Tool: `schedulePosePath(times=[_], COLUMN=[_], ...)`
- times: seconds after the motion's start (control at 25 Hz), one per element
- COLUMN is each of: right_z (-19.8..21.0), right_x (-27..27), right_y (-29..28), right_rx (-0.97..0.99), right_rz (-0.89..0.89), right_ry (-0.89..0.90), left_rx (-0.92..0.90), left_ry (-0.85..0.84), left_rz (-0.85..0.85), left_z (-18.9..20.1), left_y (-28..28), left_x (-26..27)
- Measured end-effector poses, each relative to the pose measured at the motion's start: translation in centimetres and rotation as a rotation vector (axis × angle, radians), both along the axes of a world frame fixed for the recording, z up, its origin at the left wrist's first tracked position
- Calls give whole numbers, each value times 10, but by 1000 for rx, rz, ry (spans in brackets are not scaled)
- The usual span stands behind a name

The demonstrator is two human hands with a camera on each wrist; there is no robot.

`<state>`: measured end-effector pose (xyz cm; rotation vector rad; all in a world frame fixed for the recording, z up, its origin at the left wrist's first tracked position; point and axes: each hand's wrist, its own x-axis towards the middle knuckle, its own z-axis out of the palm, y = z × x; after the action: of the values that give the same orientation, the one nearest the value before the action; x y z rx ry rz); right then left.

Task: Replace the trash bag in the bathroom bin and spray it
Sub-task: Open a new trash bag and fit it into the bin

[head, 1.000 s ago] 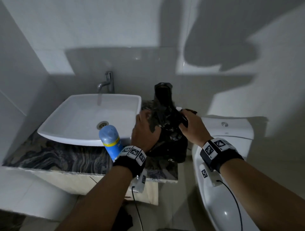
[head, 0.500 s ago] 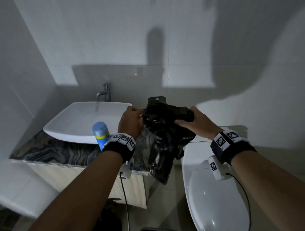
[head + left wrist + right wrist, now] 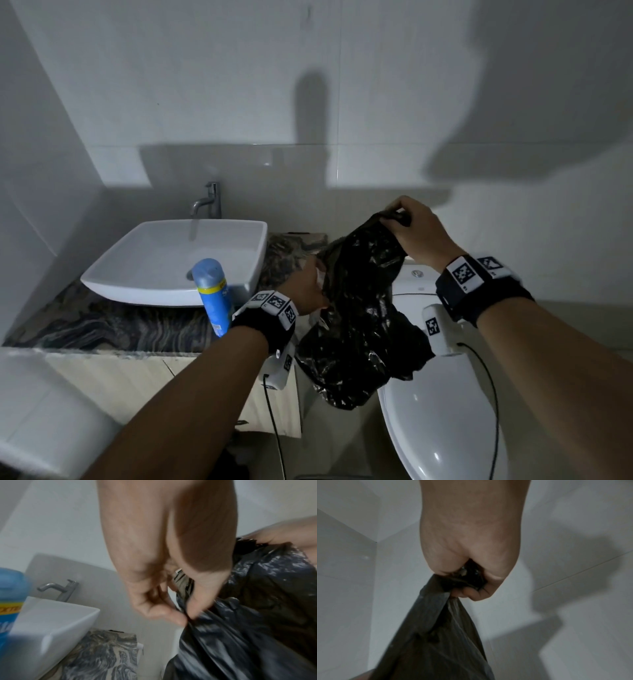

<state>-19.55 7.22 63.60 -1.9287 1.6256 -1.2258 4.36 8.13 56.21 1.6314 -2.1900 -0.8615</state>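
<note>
A crumpled black trash bag [image 3: 359, 318] hangs in the air between the counter and the toilet. My right hand [image 3: 407, 226] grips its bunched top edge in a fist, raised above the toilet tank; the right wrist view shows the plastic [image 3: 440, 635] trailing down from that fist [image 3: 467, 582]. Lower and to the left, my left hand [image 3: 308, 291] pinches another edge of the bag [image 3: 240, 615] between thumb and fingertips [image 3: 173, 618]. A blue spray can [image 3: 213, 294] with a yellow band stands on the marble counter, just left of my left wrist. No bin is in view.
A white basin [image 3: 164, 260] with a grey tap [image 3: 207, 202] sits on the dark marble counter [image 3: 102, 325]. A white toilet [image 3: 442, 411] with its lid down stands to the right, under the bag. Tiled walls close in behind and at the left.
My right hand has risen up and to the right with the bag's top edge, stretching the bag open. The left hand has dropped slightly and still pinches the bag.
</note>
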Motion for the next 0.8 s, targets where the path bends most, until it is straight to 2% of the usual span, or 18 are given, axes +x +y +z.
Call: schedulePosePath(times=[0.12,0.2,0.32,0.4,0.48,0.6,0.72,0.76,0.8], right_z=[10,9,-1,-9,-15,-25,-30,-30,-31], right_x=[-15,-27,-35,-35,-32,-29,-27,-25,-24], right_y=[12,21,33,41,48,53,57,60,63], right_rx=[4,86,228,249,289,359,329,307,287], right_rz=[-86,-154,-237,-371,-469,-479,-476,-465,-435], right_ry=[104,201,384,475,527,473,429,411,378], left_rx=[-242,-337,-395,-437,-375,-232,-188,-207,-235], left_ry=[115,247,361,294,224,110,-281,-299,-237], left_rz=[192,254,86,5,24,-4,-18,-6,6], left_z=[-2,7,21,26,31,24,6,2,1], left_y=[3,5,12,17,24,26,22,21,21], left_x=[14,24,35,38,39,46,54,56,59])
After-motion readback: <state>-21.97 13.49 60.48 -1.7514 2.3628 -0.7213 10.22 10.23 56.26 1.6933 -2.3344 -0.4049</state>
